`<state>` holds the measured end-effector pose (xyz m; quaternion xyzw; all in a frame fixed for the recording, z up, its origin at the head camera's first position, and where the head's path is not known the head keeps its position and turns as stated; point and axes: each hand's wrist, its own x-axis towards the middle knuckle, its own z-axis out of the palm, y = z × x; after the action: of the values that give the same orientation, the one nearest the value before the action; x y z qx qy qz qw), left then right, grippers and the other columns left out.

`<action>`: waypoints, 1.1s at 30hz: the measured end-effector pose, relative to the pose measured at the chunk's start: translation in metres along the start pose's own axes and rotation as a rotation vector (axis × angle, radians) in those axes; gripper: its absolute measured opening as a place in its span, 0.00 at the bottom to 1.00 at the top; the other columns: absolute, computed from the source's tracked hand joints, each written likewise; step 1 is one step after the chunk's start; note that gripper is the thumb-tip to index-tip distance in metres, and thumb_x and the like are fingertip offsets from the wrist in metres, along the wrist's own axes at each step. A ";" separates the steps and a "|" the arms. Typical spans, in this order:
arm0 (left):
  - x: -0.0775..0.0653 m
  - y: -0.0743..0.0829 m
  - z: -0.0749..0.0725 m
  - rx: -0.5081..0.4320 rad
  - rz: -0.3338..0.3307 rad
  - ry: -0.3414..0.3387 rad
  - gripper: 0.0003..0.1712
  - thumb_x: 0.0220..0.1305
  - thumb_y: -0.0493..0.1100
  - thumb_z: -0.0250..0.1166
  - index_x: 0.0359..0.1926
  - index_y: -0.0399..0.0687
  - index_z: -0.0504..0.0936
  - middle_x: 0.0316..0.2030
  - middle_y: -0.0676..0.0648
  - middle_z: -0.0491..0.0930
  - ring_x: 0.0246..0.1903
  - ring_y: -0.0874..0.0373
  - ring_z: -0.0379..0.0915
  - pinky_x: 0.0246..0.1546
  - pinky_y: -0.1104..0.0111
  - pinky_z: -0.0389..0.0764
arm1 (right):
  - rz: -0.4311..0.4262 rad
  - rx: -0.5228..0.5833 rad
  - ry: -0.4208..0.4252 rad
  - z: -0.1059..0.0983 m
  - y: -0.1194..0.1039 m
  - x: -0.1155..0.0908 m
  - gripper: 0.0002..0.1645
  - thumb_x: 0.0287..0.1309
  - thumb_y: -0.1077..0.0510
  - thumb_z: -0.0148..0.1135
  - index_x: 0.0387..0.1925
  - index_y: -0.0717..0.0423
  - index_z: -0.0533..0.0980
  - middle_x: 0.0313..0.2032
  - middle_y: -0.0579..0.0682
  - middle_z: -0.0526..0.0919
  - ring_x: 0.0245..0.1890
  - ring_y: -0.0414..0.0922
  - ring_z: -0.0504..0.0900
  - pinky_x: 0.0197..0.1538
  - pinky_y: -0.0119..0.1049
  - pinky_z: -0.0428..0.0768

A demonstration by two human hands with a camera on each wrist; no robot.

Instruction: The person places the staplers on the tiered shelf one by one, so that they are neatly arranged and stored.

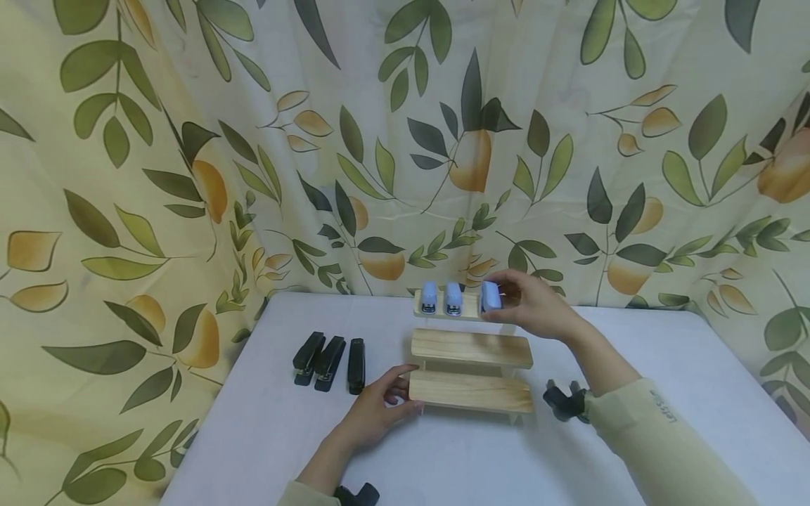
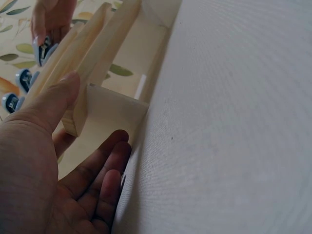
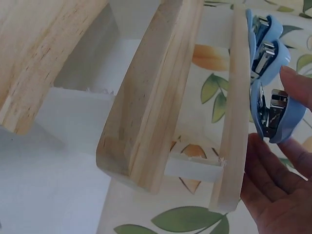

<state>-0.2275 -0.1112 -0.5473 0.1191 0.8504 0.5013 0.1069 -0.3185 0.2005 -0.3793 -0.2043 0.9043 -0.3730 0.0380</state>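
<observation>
A three-tier wooden display stand [image 1: 471, 391] has pale boards on white supports. On its top tier [image 1: 470, 306], at the back, several small light-blue staplers form a row. My right hand [image 1: 538, 306] pinches the rightmost blue stapler [image 3: 287, 119] between thumb and fingers, at the board's right part. Two other blue staplers, a left one [image 1: 429, 296] and a middle one [image 1: 453, 298], stand upright beside it. My left hand [image 1: 377, 409] grips the left end of the lowest board, thumb [image 2: 70, 85] on the wood and the other fingers curled lower down, beside the white support.
Three black staplers [image 1: 329, 362] lie on the white-covered table [image 1: 253, 429] left of the stand. The middle board [image 1: 471, 348] and lowest board carry nothing. A leaf-patterned curtain [image 1: 354, 232] hangs right behind the table. A dark wrist mount [image 1: 565, 402] sticks out from the right sleeve.
</observation>
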 end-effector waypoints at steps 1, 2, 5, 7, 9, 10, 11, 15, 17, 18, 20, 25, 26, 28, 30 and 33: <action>0.000 0.000 0.000 0.001 0.001 0.000 0.35 0.64 0.60 0.72 0.69 0.83 0.69 0.51 0.63 0.82 0.50 0.63 0.75 0.55 0.62 0.76 | -0.002 -0.001 0.001 0.001 0.000 0.000 0.42 0.56 0.50 0.79 0.67 0.59 0.71 0.58 0.60 0.81 0.58 0.58 0.81 0.63 0.59 0.79; 0.000 -0.001 0.000 0.003 0.000 -0.001 0.35 0.64 0.60 0.72 0.69 0.83 0.69 0.51 0.63 0.82 0.50 0.63 0.75 0.55 0.62 0.76 | -0.002 0.002 0.000 0.001 -0.001 0.001 0.42 0.56 0.50 0.79 0.67 0.59 0.71 0.58 0.60 0.81 0.58 0.58 0.81 0.63 0.59 0.79; 0.000 0.000 0.000 0.002 0.000 -0.002 0.35 0.64 0.60 0.72 0.69 0.83 0.68 0.52 0.62 0.82 0.50 0.63 0.75 0.55 0.62 0.76 | -0.004 0.006 0.001 0.003 -0.002 0.002 0.42 0.56 0.51 0.79 0.67 0.60 0.71 0.57 0.59 0.81 0.56 0.56 0.81 0.61 0.56 0.80; 0.000 0.001 0.000 0.000 -0.003 -0.003 0.35 0.64 0.60 0.72 0.70 0.82 0.68 0.52 0.62 0.82 0.50 0.63 0.75 0.56 0.62 0.76 | -0.006 0.012 -0.001 0.004 -0.002 0.004 0.41 0.56 0.50 0.79 0.67 0.59 0.71 0.57 0.59 0.81 0.56 0.55 0.80 0.60 0.53 0.80; -0.001 0.002 0.000 -0.001 -0.006 -0.004 0.36 0.64 0.61 0.72 0.70 0.83 0.68 0.52 0.62 0.82 0.50 0.64 0.75 0.56 0.62 0.76 | -0.006 0.016 -0.004 0.005 -0.002 0.004 0.41 0.56 0.50 0.79 0.67 0.59 0.72 0.56 0.58 0.81 0.55 0.54 0.80 0.59 0.51 0.80; -0.001 0.002 0.000 -0.003 -0.009 -0.006 0.36 0.64 0.61 0.72 0.70 0.83 0.68 0.52 0.62 0.82 0.50 0.64 0.75 0.56 0.62 0.76 | -0.004 0.019 -0.005 0.005 -0.002 0.005 0.41 0.56 0.50 0.78 0.67 0.59 0.72 0.56 0.58 0.81 0.55 0.54 0.80 0.59 0.50 0.80; -0.001 0.002 0.000 -0.005 -0.008 -0.007 0.36 0.64 0.61 0.72 0.70 0.83 0.68 0.52 0.62 0.82 0.51 0.63 0.76 0.56 0.62 0.76 | -0.002 0.022 -0.007 0.006 -0.001 0.005 0.40 0.56 0.50 0.78 0.67 0.58 0.72 0.56 0.57 0.81 0.55 0.54 0.80 0.59 0.49 0.80; 0.000 0.002 0.000 -0.013 -0.011 -0.011 0.36 0.64 0.61 0.72 0.69 0.84 0.68 0.52 0.62 0.82 0.51 0.62 0.75 0.57 0.59 0.76 | -0.004 0.028 -0.010 0.007 -0.001 0.005 0.40 0.57 0.51 0.78 0.67 0.58 0.71 0.57 0.58 0.80 0.55 0.54 0.80 0.59 0.49 0.80; 0.000 0.002 0.000 -0.013 -0.010 -0.010 0.36 0.64 0.61 0.72 0.69 0.84 0.68 0.52 0.62 0.82 0.51 0.62 0.75 0.56 0.59 0.76 | -0.006 0.026 -0.010 0.007 0.000 0.006 0.40 0.58 0.51 0.77 0.67 0.59 0.71 0.57 0.58 0.80 0.55 0.54 0.80 0.59 0.49 0.80; 0.000 0.002 0.000 -0.013 -0.011 -0.010 0.36 0.64 0.61 0.72 0.69 0.84 0.68 0.52 0.62 0.82 0.51 0.62 0.75 0.56 0.59 0.76 | -0.008 0.025 -0.010 0.008 0.000 0.006 0.40 0.58 0.50 0.77 0.67 0.59 0.71 0.57 0.58 0.80 0.55 0.54 0.80 0.59 0.50 0.80; -0.001 0.002 0.000 -0.013 -0.010 -0.009 0.36 0.64 0.61 0.72 0.70 0.84 0.68 0.51 0.62 0.82 0.50 0.62 0.75 0.55 0.60 0.76 | -0.005 0.025 -0.011 0.008 0.002 0.007 0.40 0.59 0.49 0.77 0.68 0.58 0.71 0.57 0.58 0.80 0.56 0.54 0.80 0.60 0.50 0.79; 0.000 0.001 0.000 -0.006 -0.020 -0.003 0.35 0.63 0.63 0.71 0.69 0.84 0.68 0.51 0.63 0.82 0.50 0.64 0.75 0.55 0.62 0.76 | -0.013 0.015 -0.005 0.010 0.006 0.008 0.40 0.60 0.46 0.76 0.67 0.57 0.71 0.58 0.58 0.81 0.56 0.54 0.80 0.61 0.51 0.79; 0.000 0.001 0.000 -0.005 -0.023 -0.001 0.35 0.63 0.63 0.71 0.69 0.85 0.68 0.51 0.64 0.82 0.50 0.64 0.75 0.55 0.63 0.76 | -0.015 0.012 -0.004 0.011 0.006 0.008 0.40 0.60 0.46 0.75 0.68 0.57 0.72 0.58 0.58 0.81 0.57 0.54 0.80 0.61 0.52 0.79; 0.000 0.001 0.000 -0.005 -0.028 0.003 0.35 0.63 0.64 0.71 0.69 0.86 0.68 0.51 0.64 0.81 0.50 0.64 0.75 0.55 0.63 0.76 | -0.019 0.001 -0.003 0.011 0.006 0.009 0.40 0.61 0.45 0.75 0.68 0.58 0.71 0.59 0.58 0.81 0.57 0.54 0.80 0.61 0.52 0.79; 0.000 0.001 0.000 -0.007 -0.030 0.005 0.35 0.63 0.64 0.71 0.69 0.86 0.68 0.51 0.65 0.81 0.50 0.64 0.75 0.55 0.62 0.75 | -0.018 -0.007 -0.005 0.011 0.006 0.009 0.41 0.61 0.44 0.74 0.68 0.58 0.71 0.59 0.58 0.81 0.57 0.54 0.80 0.61 0.52 0.79; 0.000 0.000 0.000 -0.006 -0.028 0.006 0.35 0.62 0.64 0.71 0.69 0.86 0.68 0.51 0.64 0.82 0.50 0.64 0.75 0.54 0.62 0.76 | -0.015 -0.006 -0.009 0.012 0.006 0.010 0.41 0.61 0.44 0.74 0.69 0.57 0.71 0.60 0.58 0.81 0.57 0.54 0.80 0.61 0.52 0.79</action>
<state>-0.2275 -0.1108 -0.5473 0.1054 0.8509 0.5025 0.1115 -0.3271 0.1928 -0.3911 -0.2130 0.9036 -0.3697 0.0386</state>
